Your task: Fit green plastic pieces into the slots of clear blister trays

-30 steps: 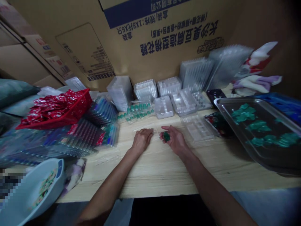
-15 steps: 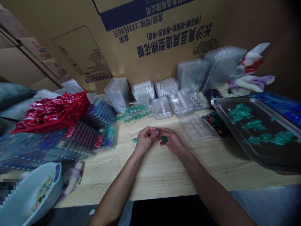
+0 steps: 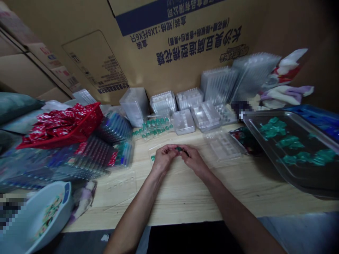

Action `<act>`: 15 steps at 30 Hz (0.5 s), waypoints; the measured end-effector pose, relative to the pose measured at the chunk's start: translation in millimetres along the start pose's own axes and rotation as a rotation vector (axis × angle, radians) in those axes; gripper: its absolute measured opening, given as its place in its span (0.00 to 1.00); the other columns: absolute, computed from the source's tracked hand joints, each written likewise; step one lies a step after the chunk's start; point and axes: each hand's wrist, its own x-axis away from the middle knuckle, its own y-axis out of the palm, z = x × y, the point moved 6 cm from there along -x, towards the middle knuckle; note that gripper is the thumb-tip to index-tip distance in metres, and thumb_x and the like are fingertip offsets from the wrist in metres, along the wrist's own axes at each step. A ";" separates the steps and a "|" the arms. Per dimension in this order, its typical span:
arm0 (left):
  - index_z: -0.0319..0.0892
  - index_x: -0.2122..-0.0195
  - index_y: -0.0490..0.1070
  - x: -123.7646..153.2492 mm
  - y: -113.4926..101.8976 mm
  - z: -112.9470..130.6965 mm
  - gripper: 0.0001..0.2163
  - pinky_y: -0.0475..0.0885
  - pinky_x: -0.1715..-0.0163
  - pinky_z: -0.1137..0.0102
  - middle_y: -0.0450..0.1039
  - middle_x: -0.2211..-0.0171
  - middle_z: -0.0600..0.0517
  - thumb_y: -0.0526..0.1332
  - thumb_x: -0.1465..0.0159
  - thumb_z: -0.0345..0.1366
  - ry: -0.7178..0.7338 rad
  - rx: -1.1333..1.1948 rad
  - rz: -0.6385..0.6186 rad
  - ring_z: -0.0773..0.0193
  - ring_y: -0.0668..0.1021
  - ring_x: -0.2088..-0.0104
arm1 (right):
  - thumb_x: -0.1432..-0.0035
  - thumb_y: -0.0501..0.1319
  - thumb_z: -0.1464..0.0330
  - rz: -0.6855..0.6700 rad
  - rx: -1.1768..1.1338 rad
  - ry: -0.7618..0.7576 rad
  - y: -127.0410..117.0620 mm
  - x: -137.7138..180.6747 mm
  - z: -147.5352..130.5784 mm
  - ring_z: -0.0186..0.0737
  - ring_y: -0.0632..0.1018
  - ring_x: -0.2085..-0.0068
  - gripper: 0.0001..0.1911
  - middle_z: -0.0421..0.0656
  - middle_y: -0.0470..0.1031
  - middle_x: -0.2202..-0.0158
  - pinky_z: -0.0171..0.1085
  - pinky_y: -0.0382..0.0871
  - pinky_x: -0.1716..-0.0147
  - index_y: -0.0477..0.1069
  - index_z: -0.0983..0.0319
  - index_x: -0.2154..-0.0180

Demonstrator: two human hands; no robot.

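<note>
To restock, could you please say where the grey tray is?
In the head view, the grey tray with green pieces is at the right edge, beside the blue container.

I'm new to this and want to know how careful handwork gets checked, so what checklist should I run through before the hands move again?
1. Both hands in view: ok; left hand and right hand meet over the table.
2. Small green item gripped: ok, at the fingertips of both hands.
3. Clear tray near the left hand: ok, lying on the table.
4. Full view into that tray: not ok; the left hand covers part.
5. Anything else in the right palm: cannot tell; fingers hide it.
6. More green pieces: ok, in the dark tray at right.
</note>
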 end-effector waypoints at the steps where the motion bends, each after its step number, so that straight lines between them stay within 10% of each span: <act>1: 0.37 0.67 0.79 -0.7 -1.6 -0.7 0.15 0.71 0.63 0.71 0.80 0.70 0.50 0.74 0.57 0.33 0.020 -0.007 0.018 0.66 0.78 0.70 | 0.43 0.54 0.69 0.001 0.036 -0.027 0.5 0.2 -0.9 0.41 0.77 0.60 0.15 0.43 0.79 0.61 0.39 0.68 0.58 0.75 0.60 0.57; 15: 0.42 0.56 0.72 1.2 -6.1 1.3 0.16 0.67 0.68 0.74 0.71 0.72 0.57 0.65 0.47 0.32 0.334 -0.394 0.074 0.70 0.73 0.72 | 0.44 0.57 0.66 0.070 0.219 0.101 -1.1 4.9 3.3 0.43 0.77 0.63 0.09 0.43 0.78 0.66 0.40 0.70 0.60 0.70 0.59 0.60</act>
